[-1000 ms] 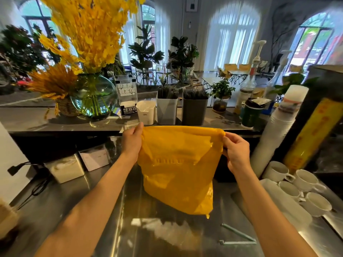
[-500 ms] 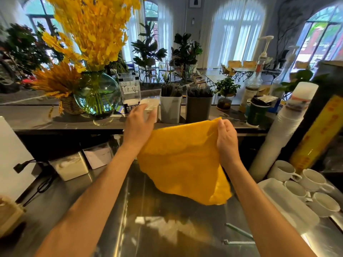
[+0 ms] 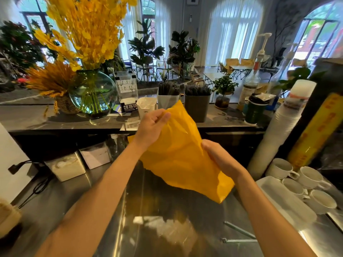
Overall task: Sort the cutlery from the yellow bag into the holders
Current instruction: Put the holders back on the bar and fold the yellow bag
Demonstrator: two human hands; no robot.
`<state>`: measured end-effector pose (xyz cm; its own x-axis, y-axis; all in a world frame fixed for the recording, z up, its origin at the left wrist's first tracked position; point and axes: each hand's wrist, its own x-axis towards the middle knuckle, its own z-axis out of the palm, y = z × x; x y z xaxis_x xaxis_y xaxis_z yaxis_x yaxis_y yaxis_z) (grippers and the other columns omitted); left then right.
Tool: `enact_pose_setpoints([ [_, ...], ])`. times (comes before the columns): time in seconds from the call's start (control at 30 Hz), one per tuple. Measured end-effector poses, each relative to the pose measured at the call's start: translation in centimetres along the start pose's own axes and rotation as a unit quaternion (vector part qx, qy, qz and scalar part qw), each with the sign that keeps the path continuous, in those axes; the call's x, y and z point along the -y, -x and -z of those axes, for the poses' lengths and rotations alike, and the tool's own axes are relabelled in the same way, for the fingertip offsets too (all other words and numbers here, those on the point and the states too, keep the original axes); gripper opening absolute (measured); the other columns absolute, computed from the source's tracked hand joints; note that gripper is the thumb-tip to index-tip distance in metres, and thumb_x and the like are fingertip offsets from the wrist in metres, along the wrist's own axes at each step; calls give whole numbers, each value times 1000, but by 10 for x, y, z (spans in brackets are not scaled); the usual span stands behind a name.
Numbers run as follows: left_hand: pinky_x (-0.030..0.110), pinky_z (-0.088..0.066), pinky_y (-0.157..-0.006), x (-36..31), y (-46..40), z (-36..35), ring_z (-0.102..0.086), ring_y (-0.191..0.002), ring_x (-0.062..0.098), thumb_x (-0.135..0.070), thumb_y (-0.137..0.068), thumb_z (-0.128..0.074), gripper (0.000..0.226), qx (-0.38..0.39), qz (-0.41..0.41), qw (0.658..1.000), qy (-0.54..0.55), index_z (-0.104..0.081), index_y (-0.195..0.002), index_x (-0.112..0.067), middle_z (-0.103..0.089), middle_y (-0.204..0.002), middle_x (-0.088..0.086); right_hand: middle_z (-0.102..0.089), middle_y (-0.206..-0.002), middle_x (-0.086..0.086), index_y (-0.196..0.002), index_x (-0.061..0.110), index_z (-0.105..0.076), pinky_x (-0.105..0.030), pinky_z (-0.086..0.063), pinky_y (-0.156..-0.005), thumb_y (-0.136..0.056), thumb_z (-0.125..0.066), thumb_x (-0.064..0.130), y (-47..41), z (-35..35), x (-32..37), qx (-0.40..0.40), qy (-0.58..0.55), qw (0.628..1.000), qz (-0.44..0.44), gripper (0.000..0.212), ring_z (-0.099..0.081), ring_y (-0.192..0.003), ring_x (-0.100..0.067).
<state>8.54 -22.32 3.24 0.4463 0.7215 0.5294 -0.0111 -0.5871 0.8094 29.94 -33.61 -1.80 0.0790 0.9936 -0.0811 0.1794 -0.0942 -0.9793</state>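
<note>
From the head view I see my left hand pinching the upper edge of the yellow bag, fingers curled on the plastic, while my right hand grips its side lower down, at about four o'clock from the left. The bag hangs tilted above the steel counter, its top corner toward twelve o'clock and its bottom corner toward five. It is opaque, so I cannot make out anything inside.

On the shelf behind, a white holder and a grey holder stand side by side, filled with dark items too small to tell apart; the bag covers part of the white one. At ten o'clock from the bag a clear sign carries white Chinese characters I cannot read reliably. A small white cup beside it has tiny illegible print.
</note>
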Motion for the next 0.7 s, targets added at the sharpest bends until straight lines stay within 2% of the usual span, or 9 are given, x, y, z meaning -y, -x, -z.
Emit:
enact_pose_setpoints([
  [0.07, 34, -51, -71, 9, -1, 13, -62, -74, 19, -37, -103, -50, 24, -29, 40, 999, 16, -69, -89, -33, -67, -76, 2, -74, -101, -2, -109, 16, -70, -32, -57, -79, -95, -60, 33, 4, 2, -17, -24, 9, 999, 30, 24, -72, -93, -20],
  [0.1, 33, -53, -77, 12, 0, 18, -65, -80, 16, -28, -104, -48, 24, -40, 57, 997, 19, -70, -94, -29, -70, -82, 3, -75, -95, -4, -103, 11, -71, -29, -58, -74, -95, -64, 26, 7, 2, -21, -54, -12, 998, 43, 18, -72, -88, -22],
  [0.2, 32, -49, -71, 25, 4, 29, -63, -71, 12, -18, -105, -47, 27, -46, 86, 995, -15, -71, -93, -18, -68, -76, 1, -75, -87, -9, -95, 5, -73, -28, -60, -68, -94, -66, 20, 11, 5, -20, -127, -28, 988, 78, 17, -72, -79, -24],
  [0.33, 23, -53, -72, 21, 8, 33, -66, -81, 10, -17, -103, -47, 19, 1, 115, 992, 48, -66, -103, -15, -69, -91, 2, -76, -82, -3, -90, 12, -77, -26, -59, -70, -98, -58, 25, 10, 10, -8, -132, 53, 983, 114, 24, -73, -77, -20],
  [0.43, 20, -40, -58, 9, 2, 31, -48, -59, 6, -46, -93, -52, 36, 18, 123, 992, -2, -52, -75, -16, -47, -68, 1, -74, -77, -6, -90, 11, -77, -20, -55, -65, -98, -52, 34, 11, 11, 3, -88, 118, 982, 119, 34, -70, -72, -20],
  [0.53, 31, -26, -54, 14, -7, 40, -28, -48, 15, -50, -94, -58, 54, -44, 122, 988, -88, -37, -55, -20, -28, -54, 4, -71, -83, -13, -93, 9, -75, -24, -51, -66, -90, -49, 49, 11, 14, 8, -88, 129, 982, 110, 47, -67, -74, -25],
  [0.57, 32, -26, -54, 16, -7, 43, -26, -48, 16, -46, -96, -59, 56, -68, 122, 984, -111, -39, -52, -18, -26, -52, 4, -70, -86, -8, -97, 16, -74, -22, -51, -68, -92, -50, 52, 11, 15, 8, -83, 128, 982, 111, 43, -67, -77, -20],
  [0.63, 31, -30, -55, 22, -7, 50, -27, -47, 15, -41, -99, -57, 57, -129, 132, 977, -109, -49, -54, -7, -26, -48, -1, -65, -106, 13, -117, 37, -63, -19, -51, -76, -91, -61, 54, 14, 18, 7, -42, 169, 979, 103, 31, -63, -95, -7],
  [0.7, 30, -31, -56, 24, -6, 58, -25, -46, 15, -40, -100, -56, 60, -194, 136, 968, -80, -40, -52, -9, -26, -47, -4, -51, -119, 25, -126, 47, -47, -18, -46, -82, -84, -75, 47, 16, 19, 8, 2, 225, 971, 77, 50, -54, -108, -3],
])
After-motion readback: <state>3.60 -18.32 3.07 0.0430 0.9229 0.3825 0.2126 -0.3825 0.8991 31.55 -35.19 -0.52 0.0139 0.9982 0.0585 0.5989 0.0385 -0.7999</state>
